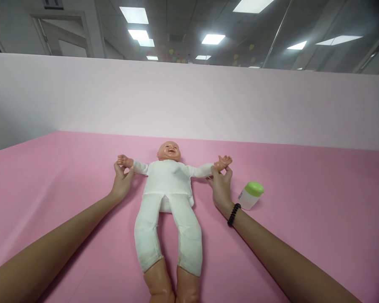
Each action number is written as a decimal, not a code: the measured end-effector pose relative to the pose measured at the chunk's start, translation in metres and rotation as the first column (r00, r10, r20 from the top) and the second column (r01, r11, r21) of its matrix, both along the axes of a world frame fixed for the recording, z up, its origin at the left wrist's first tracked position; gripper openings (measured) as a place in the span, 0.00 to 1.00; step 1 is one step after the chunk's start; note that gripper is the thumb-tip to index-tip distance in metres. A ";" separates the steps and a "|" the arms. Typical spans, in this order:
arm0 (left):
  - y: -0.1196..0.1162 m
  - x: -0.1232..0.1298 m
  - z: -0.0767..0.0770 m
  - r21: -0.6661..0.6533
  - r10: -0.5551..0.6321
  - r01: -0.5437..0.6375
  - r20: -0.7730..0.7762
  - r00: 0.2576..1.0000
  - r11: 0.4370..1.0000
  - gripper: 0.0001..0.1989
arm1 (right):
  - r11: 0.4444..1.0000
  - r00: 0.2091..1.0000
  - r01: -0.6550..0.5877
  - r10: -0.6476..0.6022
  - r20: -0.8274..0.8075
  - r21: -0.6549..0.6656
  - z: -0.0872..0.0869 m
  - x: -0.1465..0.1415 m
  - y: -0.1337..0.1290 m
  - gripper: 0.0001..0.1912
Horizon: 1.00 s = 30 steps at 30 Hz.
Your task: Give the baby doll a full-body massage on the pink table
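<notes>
A baby doll [169, 179] in a white cloth body lies on its back, head toward the far wall, arms spread wide and legs toward me. My left hand [122, 182] pinches the doll's arm at the wrist on the left side. On the right side, my right hand [221, 185] grips the other doll arm near its wrist, fingers partly beneath it. Both doll hands stick out beyond my fingers. A black beaded bracelet [234, 214] circles my right wrist.
A small translucent bottle [249, 199] with a green lid lies tilted just right of my right hand. The pink surface [303, 210] ends at a white wall [189, 101]. Behind it are ceiling lights and a door frame.
</notes>
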<state>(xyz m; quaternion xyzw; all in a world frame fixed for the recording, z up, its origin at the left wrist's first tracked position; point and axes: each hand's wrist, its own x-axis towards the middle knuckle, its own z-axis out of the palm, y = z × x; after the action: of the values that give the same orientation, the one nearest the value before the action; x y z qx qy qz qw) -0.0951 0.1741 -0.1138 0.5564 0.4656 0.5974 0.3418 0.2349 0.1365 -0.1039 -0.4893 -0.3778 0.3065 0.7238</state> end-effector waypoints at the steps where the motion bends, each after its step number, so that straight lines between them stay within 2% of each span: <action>1: -0.004 0.003 0.000 0.075 -0.045 0.054 -0.116 0.992 0.996 0.28 | 0.997 0.991 -0.028 0.018 0.130 0.074 0.002 -0.005 -0.004 0.34; 2: -0.008 0.005 0.000 0.135 -0.100 0.136 -0.249 0.963 0.981 0.25 | 0.985 0.957 -0.085 0.039 0.288 0.148 0.003 -0.008 -0.008 0.31; 3: -0.012 0.007 -0.001 0.174 -0.145 0.227 -0.387 0.911 0.958 0.22 | 0.963 0.883 -0.173 0.059 0.466 0.207 0.003 -0.011 -0.011 0.27; 5: -0.018 0.009 0.000 0.207 -0.159 0.353 -0.615 0.773 0.912 0.18 | 0.891 0.614 -0.379 0.041 0.789 0.249 0.000 -0.015 -0.014 0.20; 7: -0.020 0.009 0.001 0.228 -0.105 0.386 -0.731 0.674 0.894 0.19 | 0.846 0.332 -0.482 -0.065 0.941 0.228 -0.005 -0.015 -0.014 0.19; 8: -0.021 0.009 0.002 0.237 -0.079 0.382 -0.754 0.652 0.893 0.19 | 0.840 0.240 -0.492 -0.122 0.963 0.229 -0.007 -0.014 -0.014 0.20; 9: -0.021 0.008 0.002 0.242 -0.063 0.376 -0.764 0.642 0.894 0.19 | 0.841 0.188 -0.485 -0.168 0.968 0.240 -0.008 -0.013 -0.013 0.21; 11: -0.020 0.007 0.002 0.236 -0.053 0.368 -0.777 0.628 0.900 0.20 | 0.850 0.155 -0.459 -0.210 0.965 0.259 -0.010 -0.012 -0.012 0.22; 13: -0.020 0.007 0.002 0.238 -0.043 0.340 -0.761 0.648 0.910 0.20 | 0.853 0.184 -0.453 -0.193 0.964 0.257 -0.010 -0.012 -0.013 0.23; 15: -0.020 0.008 0.000 0.259 -0.052 0.326 -0.707 0.705 0.909 0.19 | 0.862 0.300 -0.433 -0.137 0.944 0.263 -0.007 -0.015 -0.015 0.24; 16: -0.019 0.008 0.000 0.270 -0.066 0.313 -0.653 0.754 0.910 0.19 | 0.872 0.401 -0.406 -0.098 0.911 0.273 -0.005 -0.016 -0.016 0.23; 18: -0.015 0.008 0.000 0.267 -0.092 0.235 -0.457 0.885 0.934 0.19 | 0.912 0.668 -0.282 -0.035 0.743 0.297 -0.001 -0.017 -0.015 0.22; 20: -0.008 0.005 0.002 0.170 -0.083 0.108 -0.144 0.986 0.980 0.21 | 0.962 0.900 -0.084 -0.039 0.435 0.259 0.001 -0.014 -0.010 0.26; 21: -0.003 0.003 0.004 0.082 -0.051 0.049 0.025 0.998 0.995 0.21 | 0.980 0.963 0.009 -0.062 0.262 0.199 0.002 -0.010 -0.006 0.29; 22: 0.002 0.000 0.006 -0.020 -0.009 0.013 0.175 0.984 1.000 0.20 | 0.990 0.991 0.080 -0.092 0.101 0.115 0.001 -0.005 -0.001 0.31; 24: 0.011 -0.007 0.011 -0.209 0.075 0.007 0.383 0.921 0.978 0.14 | 0.988 0.979 0.134 -0.144 -0.143 -0.074 -0.001 0.006 0.008 0.29; 26: 0.017 -0.013 0.014 -0.315 0.121 0.041 0.478 0.870 0.948 0.08 | 0.972 0.951 0.134 -0.181 -0.250 -0.193 -0.003 0.013 0.015 0.27; 28: 0.020 -0.015 0.014 -0.328 0.125 0.057 0.507 0.853 0.943 0.07 | 0.974 0.962 0.145 -0.181 -0.205 -0.176 -0.005 0.015 0.016 0.27; 30: 0.018 -0.014 0.012 -0.280 0.119 0.024 0.484 0.867 0.960 0.10 | 0.988 0.988 0.146 -0.148 -0.036 -0.056 -0.004 0.009 0.011 0.30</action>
<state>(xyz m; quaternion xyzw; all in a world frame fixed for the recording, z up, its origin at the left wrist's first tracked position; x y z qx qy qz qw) -0.1093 0.1919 -0.1023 0.3191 0.4547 0.6574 0.5092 0.2443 0.1471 -0.1080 -0.5286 -0.3180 0.2719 0.7386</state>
